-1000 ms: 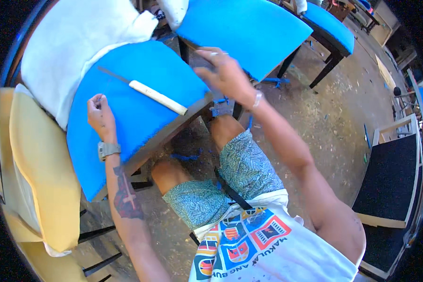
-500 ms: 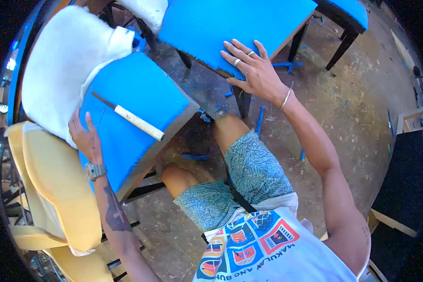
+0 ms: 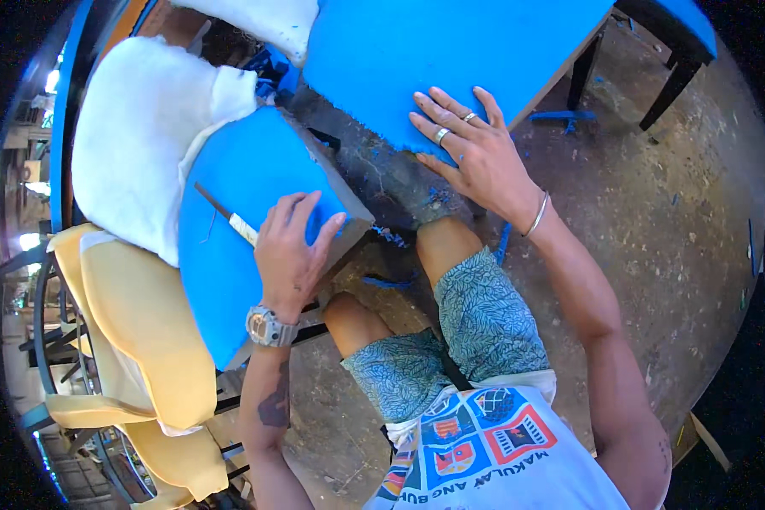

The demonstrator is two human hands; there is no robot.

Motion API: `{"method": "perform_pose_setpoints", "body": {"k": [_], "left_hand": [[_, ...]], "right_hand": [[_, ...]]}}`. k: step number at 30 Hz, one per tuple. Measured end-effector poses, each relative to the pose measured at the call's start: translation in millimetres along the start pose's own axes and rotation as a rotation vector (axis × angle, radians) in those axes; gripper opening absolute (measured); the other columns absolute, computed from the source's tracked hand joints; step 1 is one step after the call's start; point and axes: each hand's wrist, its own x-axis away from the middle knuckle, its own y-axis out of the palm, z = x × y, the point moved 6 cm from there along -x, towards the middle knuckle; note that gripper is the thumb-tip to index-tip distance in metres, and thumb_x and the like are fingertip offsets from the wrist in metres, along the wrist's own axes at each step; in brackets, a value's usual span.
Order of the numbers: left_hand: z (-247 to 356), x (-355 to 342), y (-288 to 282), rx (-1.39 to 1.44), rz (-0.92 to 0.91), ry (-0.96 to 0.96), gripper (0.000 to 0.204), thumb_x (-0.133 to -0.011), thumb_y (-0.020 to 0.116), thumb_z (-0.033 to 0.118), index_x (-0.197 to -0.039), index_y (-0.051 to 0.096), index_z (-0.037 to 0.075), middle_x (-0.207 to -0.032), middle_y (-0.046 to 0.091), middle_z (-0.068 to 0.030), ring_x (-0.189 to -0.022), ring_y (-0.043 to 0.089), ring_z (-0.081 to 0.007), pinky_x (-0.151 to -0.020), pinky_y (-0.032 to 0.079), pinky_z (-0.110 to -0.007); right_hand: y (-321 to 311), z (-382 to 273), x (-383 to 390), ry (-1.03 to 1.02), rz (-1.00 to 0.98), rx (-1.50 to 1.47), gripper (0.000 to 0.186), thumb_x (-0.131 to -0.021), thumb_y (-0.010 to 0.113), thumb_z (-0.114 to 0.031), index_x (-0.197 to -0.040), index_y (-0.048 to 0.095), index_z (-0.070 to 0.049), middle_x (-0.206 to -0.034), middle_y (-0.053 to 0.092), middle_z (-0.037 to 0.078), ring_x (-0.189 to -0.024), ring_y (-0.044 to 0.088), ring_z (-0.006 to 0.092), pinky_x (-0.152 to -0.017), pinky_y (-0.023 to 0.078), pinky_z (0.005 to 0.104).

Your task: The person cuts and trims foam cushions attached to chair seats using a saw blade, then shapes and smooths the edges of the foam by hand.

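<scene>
Left hand [image 3: 293, 251] moved over one tool [image 3: 242, 228] on one blue seat [image 3: 217, 293].

Wht shirt [image 3: 561, 491] w/ multicol. print [image 3: 484, 442], blue-grn patt. shorts [image 3: 493, 299]; L arm: gry watch [image 3: 270, 326], tattoo [image 3: 274, 403]; R: slvr bangle [image 3: 538, 216], 2 rings [image 3: 441, 134].

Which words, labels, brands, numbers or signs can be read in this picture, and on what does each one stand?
White shirt: a row of dark capital letters under coloured printed pictures; I do not copy out its wording.
Wristwatch: any digits are too small to read.
Pale tool handle: no readable marking on the part that shows.
Elsewhere: I can make out none.
</scene>
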Motion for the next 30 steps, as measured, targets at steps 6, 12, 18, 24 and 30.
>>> {"method": "perform_pose_setpoints", "body": {"k": [6, 12, 18, 24, 30], "left_hand": [[-5, 14, -15, -0.165, 0.059, 0.084, 0.051, -0.081, 0.068, 0.038, -0.125, 0.057, 0.014, -0.129, 0.054, -0.0106, -0.112, 0.053, -0.0295, -0.096, 0.04, -0.04], [-4, 27, -9, -0.285, 0.123, 0.148, 0.054, -0.084, 0.067, 0.034, -0.129, 0.053, 0.008, -0.13, 0.052, -0.016, -0.116, 0.051, -0.0303, -0.097, 0.04, -0.04], [-53, 40, -27, -0.018, 0.23, -0.306, 0.061, -0.083, 0.068, 0.03, -0.132, 0.046, 0.001, -0.116, 0.057, -0.0175, -0.099, 0.057, -0.0276, -0.083, 0.046, -0.038], [-80, 37, -24, 0.233, 0.096, -0.61, 0.07, -0.081, 0.069, 0.024, -0.137, 0.035, -0.001, -0.095, 0.059, -0.0134, -0.075, 0.058, -0.0236, -0.065, 0.047, -0.034], [-42, 40, -19, 0.466, 0.293, -0.558, 0.07, -0.077, 0.071, 0.016, -0.134, 0.032, 0.001, -0.09, 0.059, -0.0111, -0.067, 0.055, -0.0192, -0.058, 0.044, -0.031]], "right_hand": [[0, -3, 0, 0.034, -0.011, -0.003, 0.046, -0.086, 0.064, -0.029, -0.129, 0.057, -0.015, -0.145, 0.044, -0.001, -0.138, 0.034, 0.0154, -0.115, 0.013, 0.0477], [-1, -4, -2, 0.034, -0.026, -0.014, 0.047, -0.085, 0.065, -0.03, -0.129, 0.057, -0.014, -0.145, 0.044, -0.001, -0.138, 0.034, 0.0161, -0.115, 0.012, 0.0479], [-19, -19, -17, 0.104, 0.0, -0.206, 0.043, -0.085, 0.066, -0.03, -0.121, 0.062, -0.008, -0.129, 0.058, 0.006, -0.119, 0.053, 0.0225, -0.107, 0.027, 0.0439], [21, -109, -44, 0.268, -0.051, -0.846, 0.032, -0.087, 0.065, -0.024, -0.104, 0.066, 0.002, -0.083, 0.069, 0.013, -0.059, 0.058, 0.0197, -0.055, 0.046, 0.0323], [84, -155, -63, 0.297, -0.519, -1.067, 0.024, -0.089, 0.062, -0.022, -0.091, 0.065, 0.002, -0.068, 0.062, 0.009, -0.054, 0.051, 0.0167, -0.052, 0.043, 0.0289]]}}
